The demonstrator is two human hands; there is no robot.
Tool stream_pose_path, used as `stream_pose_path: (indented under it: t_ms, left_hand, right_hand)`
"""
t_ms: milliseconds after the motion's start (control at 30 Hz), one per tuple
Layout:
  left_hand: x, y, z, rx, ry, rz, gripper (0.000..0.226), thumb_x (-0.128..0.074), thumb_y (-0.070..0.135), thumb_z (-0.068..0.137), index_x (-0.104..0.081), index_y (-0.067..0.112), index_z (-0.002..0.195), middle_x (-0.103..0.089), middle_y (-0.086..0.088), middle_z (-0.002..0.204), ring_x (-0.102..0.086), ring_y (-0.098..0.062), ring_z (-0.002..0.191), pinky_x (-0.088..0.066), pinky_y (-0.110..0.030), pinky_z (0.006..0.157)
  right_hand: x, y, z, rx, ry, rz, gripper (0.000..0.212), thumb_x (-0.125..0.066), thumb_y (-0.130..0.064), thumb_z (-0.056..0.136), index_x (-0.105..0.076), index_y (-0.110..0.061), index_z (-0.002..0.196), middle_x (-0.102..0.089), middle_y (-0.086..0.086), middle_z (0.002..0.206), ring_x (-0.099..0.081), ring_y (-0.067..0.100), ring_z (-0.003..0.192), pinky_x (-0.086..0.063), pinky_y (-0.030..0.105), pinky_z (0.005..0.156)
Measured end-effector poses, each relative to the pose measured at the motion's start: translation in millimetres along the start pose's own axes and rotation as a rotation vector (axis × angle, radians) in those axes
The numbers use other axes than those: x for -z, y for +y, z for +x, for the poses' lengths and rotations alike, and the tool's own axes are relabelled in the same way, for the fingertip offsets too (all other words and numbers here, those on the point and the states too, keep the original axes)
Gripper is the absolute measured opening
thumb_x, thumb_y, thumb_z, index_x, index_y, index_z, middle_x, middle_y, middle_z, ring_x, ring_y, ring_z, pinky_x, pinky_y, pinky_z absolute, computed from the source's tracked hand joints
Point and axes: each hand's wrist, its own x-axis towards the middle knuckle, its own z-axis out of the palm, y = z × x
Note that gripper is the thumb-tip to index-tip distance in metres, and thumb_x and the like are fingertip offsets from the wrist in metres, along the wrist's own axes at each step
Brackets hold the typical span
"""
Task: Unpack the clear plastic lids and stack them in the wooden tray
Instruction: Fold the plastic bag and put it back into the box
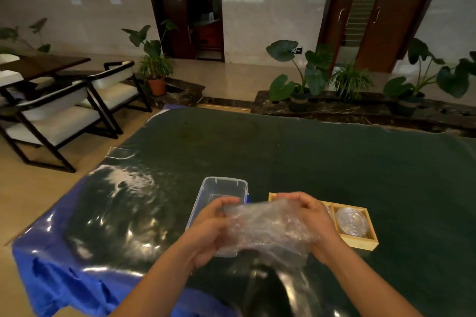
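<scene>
Head view, lower centre of the frame: left hand [208, 234] and right hand [313, 221] both closed on a crumpled clear plastic bag [265, 229], fingers curled over its upper edge, bag held above the dark table cover [309, 157]. Behind the left hand, a clear plastic bin [224, 185]. At right of centre, wooden tray [360, 243] holding clear plastic lids [352, 221] in its right compartment.
</scene>
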Motion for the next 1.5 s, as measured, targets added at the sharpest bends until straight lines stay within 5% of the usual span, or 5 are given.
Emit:
stream_pose_path:
  t_ms: [267, 433, 767, 1000, 1500]
  left_hand:
    - [-20, -1, -1, -0.305, 0.418, -0.072, 0.074, -0.071, -0.019, 0.076, -0.062, 0.034, 0.127, -0.066, -0.005, 0.125, -0.068, -0.029, 0.109, -0.063, -0.05, 0.084]
    - [-38, -21, -19, -0.586, 0.476, 0.373, 0.082, -0.071, -0.013, 0.075, -0.053, 0.04, 0.136, -0.061, 0.018, 0.129, -0.061, 0.0, 0.118, -0.054, -0.02, 0.094]
    - [-14, -34, -18, -0.115, 0.036, -0.559, 0.093, -0.069, -0.024, 0.055, -0.058, 0.016, 0.137, -0.068, -0.025, 0.13, -0.074, -0.039, 0.103, -0.064, -0.043, 0.068]
    - [6, -28, -19, -0.158, 0.272, 0.04, 0.013, -0.074, 0.015, 0.089, -0.081, 0.017, 0.099, -0.082, -0.006, 0.094, -0.077, -0.017, 0.079, -0.06, -0.028, 0.06]
    - [11, -1, -19, -0.274, 0.099, 0.217, 0.019, -0.073, 0.018, 0.083, -0.076, 0.031, 0.097, -0.08, -0.009, 0.094, -0.078, -0.03, 0.082, -0.06, -0.037, 0.06]
  right_hand:
    - [-17, 49, -15, -0.306, -0.285, 0.557, 0.092, -0.05, -0.087, 0.064, -0.047, -0.035, 0.139, -0.058, 0.014, 0.143, -0.056, 0.039, 0.129, -0.04, 0.063, 0.109]
    - [-57, 45, -21, -0.255, -0.206, 0.446, 0.081, -0.068, -0.056, 0.077, -0.043, -0.022, 0.146, -0.064, 0.013, 0.136, -0.063, 0.035, 0.122, -0.048, 0.058, 0.104]
    - [-52, 46, -8, -0.309, -0.249, 0.504, 0.063, -0.08, -0.023, 0.082, -0.053, -0.012, 0.138, -0.066, 0.019, 0.132, -0.065, 0.04, 0.119, -0.054, 0.054, 0.096]
    - [-42, 42, 1, -0.156, -0.115, 0.139, 0.052, -0.086, -0.012, 0.072, -0.067, -0.011, 0.12, -0.076, 0.012, 0.111, -0.074, 0.033, 0.101, -0.058, 0.055, 0.091]
    - [-29, 19, 4, -0.06, -0.282, 0.015, 0.031, -0.083, -0.003, 0.075, -0.074, -0.009, 0.105, -0.076, 0.017, 0.107, -0.074, 0.035, 0.1, -0.06, 0.049, 0.085]
